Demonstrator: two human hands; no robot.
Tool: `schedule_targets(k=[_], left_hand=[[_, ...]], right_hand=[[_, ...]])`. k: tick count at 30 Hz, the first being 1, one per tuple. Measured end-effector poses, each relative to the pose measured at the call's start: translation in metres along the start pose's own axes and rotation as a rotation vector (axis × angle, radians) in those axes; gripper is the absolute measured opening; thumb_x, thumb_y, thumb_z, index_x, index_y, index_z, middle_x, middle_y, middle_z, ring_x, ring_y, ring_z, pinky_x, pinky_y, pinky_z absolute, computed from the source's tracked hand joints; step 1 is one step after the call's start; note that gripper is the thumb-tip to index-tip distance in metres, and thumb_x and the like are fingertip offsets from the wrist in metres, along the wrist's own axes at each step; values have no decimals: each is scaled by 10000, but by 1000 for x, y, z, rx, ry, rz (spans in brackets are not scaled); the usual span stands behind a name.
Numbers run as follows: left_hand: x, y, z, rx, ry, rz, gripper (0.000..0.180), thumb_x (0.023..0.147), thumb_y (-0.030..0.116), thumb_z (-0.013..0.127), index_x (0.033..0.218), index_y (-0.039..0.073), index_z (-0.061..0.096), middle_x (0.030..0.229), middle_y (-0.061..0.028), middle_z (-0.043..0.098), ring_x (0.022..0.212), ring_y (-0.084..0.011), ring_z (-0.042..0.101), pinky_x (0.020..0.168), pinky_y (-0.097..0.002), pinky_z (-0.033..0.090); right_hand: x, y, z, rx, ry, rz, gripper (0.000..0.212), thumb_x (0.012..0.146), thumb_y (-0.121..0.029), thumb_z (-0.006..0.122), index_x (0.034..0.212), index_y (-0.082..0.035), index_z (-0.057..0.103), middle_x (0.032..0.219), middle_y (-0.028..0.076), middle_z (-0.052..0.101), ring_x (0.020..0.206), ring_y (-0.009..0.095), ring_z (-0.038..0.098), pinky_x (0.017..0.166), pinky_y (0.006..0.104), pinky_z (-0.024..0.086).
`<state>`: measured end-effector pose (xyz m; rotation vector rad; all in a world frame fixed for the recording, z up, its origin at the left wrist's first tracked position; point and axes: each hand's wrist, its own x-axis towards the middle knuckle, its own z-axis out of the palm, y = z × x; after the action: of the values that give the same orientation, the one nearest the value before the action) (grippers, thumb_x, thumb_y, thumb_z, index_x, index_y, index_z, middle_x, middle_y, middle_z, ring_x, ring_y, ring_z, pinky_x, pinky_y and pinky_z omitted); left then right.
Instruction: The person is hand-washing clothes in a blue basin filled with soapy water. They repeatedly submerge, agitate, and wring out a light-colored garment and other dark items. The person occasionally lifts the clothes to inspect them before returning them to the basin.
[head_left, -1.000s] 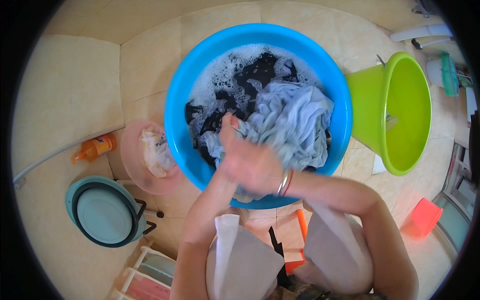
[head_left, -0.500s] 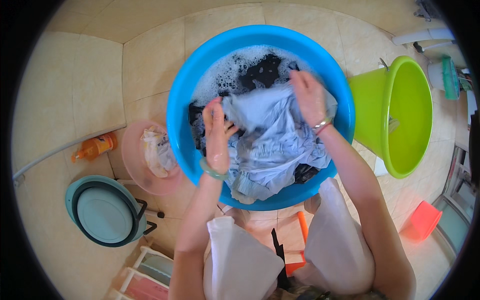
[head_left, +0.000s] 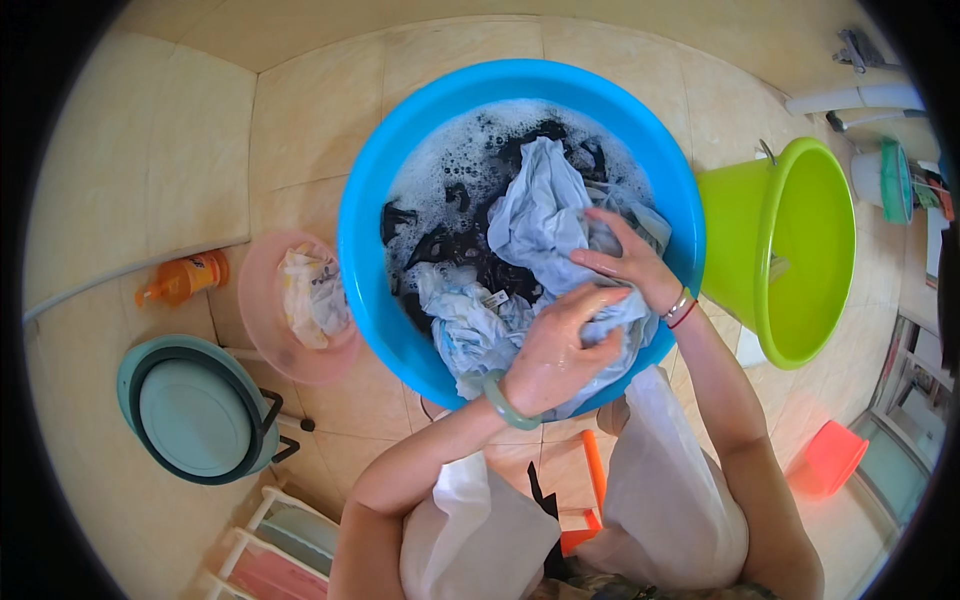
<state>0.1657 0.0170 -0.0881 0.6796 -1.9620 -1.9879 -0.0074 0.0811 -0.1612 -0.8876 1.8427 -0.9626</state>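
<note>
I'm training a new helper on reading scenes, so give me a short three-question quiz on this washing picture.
1. True or false: both hands grip the pale blue garment.
2. What stands right of the blue basin: A) green bucket B) pink bowl C) orange bottle?
3. What is on the left wrist?

Key: 1. True: left hand and right hand are on it. 2. A, the green bucket. 3. A green bangle.

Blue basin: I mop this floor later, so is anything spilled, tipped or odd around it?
One thing is: the green bucket right of the blue basin lies tipped, mouth toward the basin. No spill shows on the tiles. Both hands, left hand and right hand, grip the pale blue garment over the suds.
</note>
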Motion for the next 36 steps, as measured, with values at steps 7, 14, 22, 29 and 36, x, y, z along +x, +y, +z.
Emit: schedule_targets(k=[7, 14, 22, 29, 36], left_hand=[[-8, 5, -40, -297, -117, -331, 443, 923, 306, 607, 1270, 40, 532, 998, -90, 632, 864, -185, 627, 699, -311, 526], [10, -47, -61, -199, 33, -418, 458, 919, 291, 617, 1296, 57, 500, 988, -87, 631, 790, -152, 612, 611, -271, 525], [32, 13, -80, -100, 261, -130, 148, 906, 147, 644, 994, 29, 655, 791, 34, 604, 699, -36, 487, 629, -200, 414], [10, 14, -113, 195, 531, -110, 169, 853, 141, 692, 975, 30, 657, 836, -28, 631, 828, -122, 540, 728, -255, 425], [-16, 25, -107, 354, 427, 109, 97, 857, 65, 640, 917, -11, 637, 866, -73, 632, 807, -172, 547, 716, -279, 426]], right_hand=[[-25, -33, 3, 1303, 13, 535, 290, 875, -175, 479, 1053, 28, 587, 974, 123, 639, 883, 187, 615, 832, 311, 501], [-73, -47, -4, 1624, -60, 286, 351, 797, -99, 550, 1124, 28, 571, 1056, 125, 638, 972, 229, 615, 919, 331, 487], [-73, -45, 2, 1422, 70, 166, 406, 853, -186, 581, 1207, 13, 554, 1195, 121, 598, 1092, 232, 576, 964, 339, 454], [-67, -10, 10, 890, -170, 164, 397, 890, -235, 573, 1211, -1, 559, 1188, 108, 606, 1098, 242, 577, 951, 339, 455], [-72, -38, -54, -473, 72, 241, 205, 847, -83, 625, 1050, -61, 638, 914, 153, 679, 829, 301, 663, 727, 350, 525]])
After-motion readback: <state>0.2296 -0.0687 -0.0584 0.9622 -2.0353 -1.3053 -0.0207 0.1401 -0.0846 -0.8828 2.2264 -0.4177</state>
